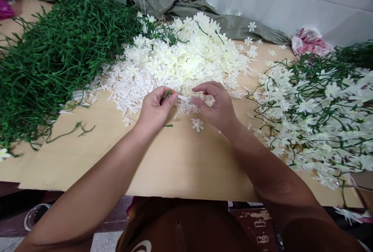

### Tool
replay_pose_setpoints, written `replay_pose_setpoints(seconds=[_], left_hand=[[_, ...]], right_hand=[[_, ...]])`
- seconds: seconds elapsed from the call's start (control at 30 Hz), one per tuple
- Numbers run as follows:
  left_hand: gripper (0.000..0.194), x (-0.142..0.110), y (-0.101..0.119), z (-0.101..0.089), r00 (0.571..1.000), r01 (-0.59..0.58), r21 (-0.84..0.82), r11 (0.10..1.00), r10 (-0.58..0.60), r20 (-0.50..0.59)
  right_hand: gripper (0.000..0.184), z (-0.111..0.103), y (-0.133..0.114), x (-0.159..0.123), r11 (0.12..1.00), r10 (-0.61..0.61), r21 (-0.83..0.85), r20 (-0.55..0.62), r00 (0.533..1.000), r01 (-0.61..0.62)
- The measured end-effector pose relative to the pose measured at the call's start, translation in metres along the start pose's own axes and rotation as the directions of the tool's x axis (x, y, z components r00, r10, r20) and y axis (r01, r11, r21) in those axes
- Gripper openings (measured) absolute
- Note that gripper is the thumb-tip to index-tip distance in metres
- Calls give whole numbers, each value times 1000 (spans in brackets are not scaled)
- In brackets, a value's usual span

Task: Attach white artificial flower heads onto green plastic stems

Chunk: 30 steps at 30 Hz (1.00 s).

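Note:
My left hand (154, 108) is closed, thumb against fingers, on a green plastic stem (166, 95) whose tip pokes up between them. White thin strands (184, 98) show just past the thumb; whether they are held or lie behind it, I cannot tell. Facing it, my right hand (218, 106) has thumb and forefinger apart, with nothing visible between them. Beyond both hands rises a heap of white artificial flower heads (186, 55), with a spread of white stamen pieces (128, 86) at its left. One loose flower (197, 125) lies on the board below my right hand.
A large pile of green stems (58, 49) fills the left side. At the right lie flowers on green stems (314, 116). Brown board (180, 166) covers the table up to its near edge. Grey cloth (241, 26) and a pink-white bag (309, 42) lie along the tiled wall.

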<state>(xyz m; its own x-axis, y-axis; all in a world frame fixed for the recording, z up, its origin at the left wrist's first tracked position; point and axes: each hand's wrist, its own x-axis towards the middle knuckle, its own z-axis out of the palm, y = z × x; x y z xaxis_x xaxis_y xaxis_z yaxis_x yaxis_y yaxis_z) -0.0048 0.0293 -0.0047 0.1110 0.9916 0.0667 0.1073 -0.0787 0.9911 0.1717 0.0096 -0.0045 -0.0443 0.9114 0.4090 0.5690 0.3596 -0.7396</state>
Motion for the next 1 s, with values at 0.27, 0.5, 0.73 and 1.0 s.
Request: replay_pose_setpoints(seconds=[0.27,0.5,0.73,1.0], left_hand=[[17,-9,6,5,971,125,-65,990,-109,211],[27,-30,-3,11,870,-378,565,733,74,487],[18,-25,-6,20,939,-208,471,857,41,341],[24,-18,11,15,857,488,-295,822,-387,340]], right_hand=[[12,7,-11,-7,971,-239,-6,34,970,239],[7,-24,-7,-4,985,-96,148,8,995,94],[7,-28,-4,-39,943,52,327,25,998,-57],[6,1,-9,-41,899,110,433,-91,990,-60]])
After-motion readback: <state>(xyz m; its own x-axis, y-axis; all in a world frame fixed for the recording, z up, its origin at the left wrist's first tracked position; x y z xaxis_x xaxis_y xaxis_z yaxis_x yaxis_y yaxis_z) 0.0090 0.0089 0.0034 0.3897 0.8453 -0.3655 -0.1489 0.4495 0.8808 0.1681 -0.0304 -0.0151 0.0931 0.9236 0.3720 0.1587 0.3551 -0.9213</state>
